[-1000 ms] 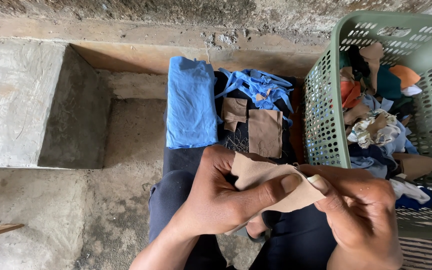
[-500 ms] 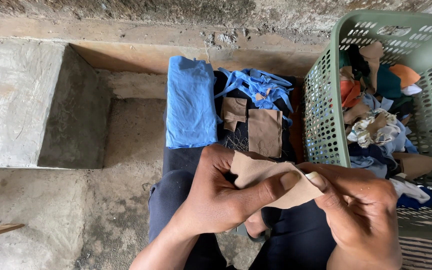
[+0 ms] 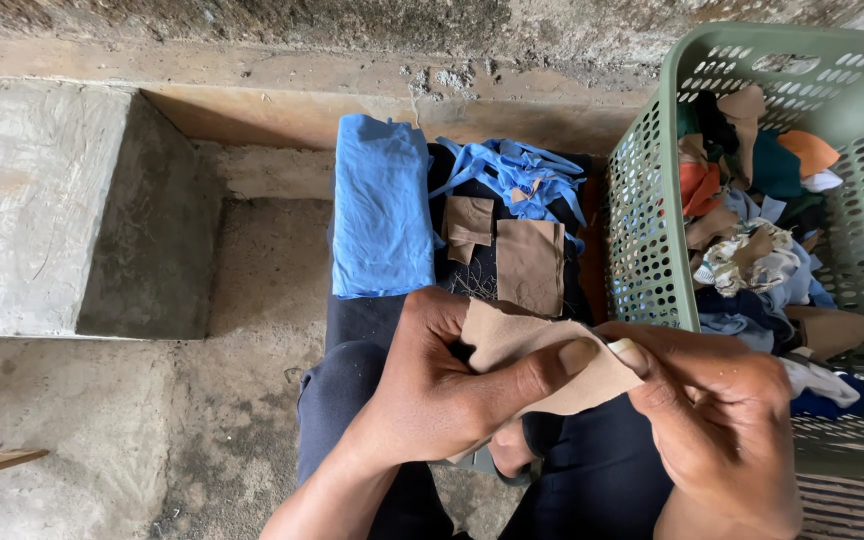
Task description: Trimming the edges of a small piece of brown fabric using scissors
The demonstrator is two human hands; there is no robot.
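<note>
While both hands pinch it, the small tan piece of soft cloth [image 3: 542,355] sits low in the middle of the view, above the person's dark-trousered lap. Left hand [image 3: 442,385] grips w/ thumb over the top & fingers curled behind; right hand [image 3: 717,420] nips the cloth's right edge btwn thumb & forefinger. Just beyond, on a dark cloth, lie a folded brown rectangular fabric piece [image 3: 530,265] & a smaller crumpled brown scrap [image 3: 470,225], near each other. Left of them a folded blue garment [image 3: 382,205]; behind, a rumpled blue garment w/ straps [image 3: 512,170]. At right, a green perforated plastic laundry basket [image 3: 642,210] full of mixed clothes. Bare concrete floor & step [image 3: 52,200] at left
</note>
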